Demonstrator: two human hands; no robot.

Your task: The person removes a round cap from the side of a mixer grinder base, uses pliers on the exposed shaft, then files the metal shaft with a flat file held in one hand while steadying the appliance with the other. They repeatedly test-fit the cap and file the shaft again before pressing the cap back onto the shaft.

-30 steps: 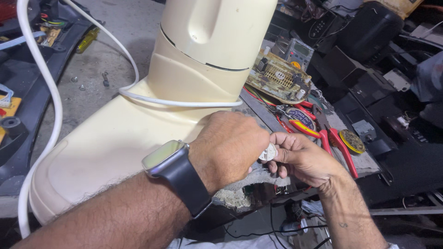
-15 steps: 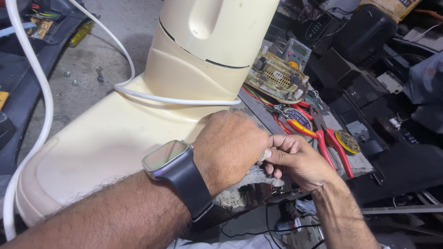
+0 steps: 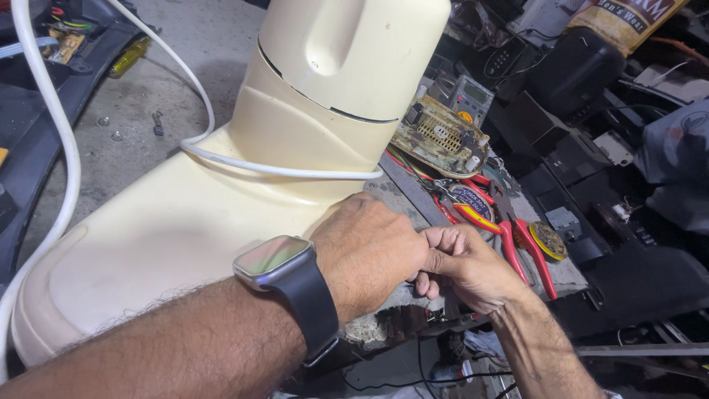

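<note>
A large cream plastic appliance housing [image 3: 221, 222] is laid across a cluttered counter [image 3: 413, 193]. At its five o'clock edge, the left hand [image 3: 365, 251], with a grey smartwatch on a black strap [image 3: 284, 270], is pressed against the right hand [image 3: 469, 266]. Both sets of fingers are curled together; whether anything is held cannot be told. Red-handled pliers [image 3: 521, 247] lie at three o'clock.

We see a square smartwatch screen [image 3: 272, 255] on the wrist, glinting pale. A grey multimeter [image 3: 473, 97] with a greenish display sits mid-counter. A tan printed sack [image 3: 624, 21] stands top right, lettered brown and white.
</note>
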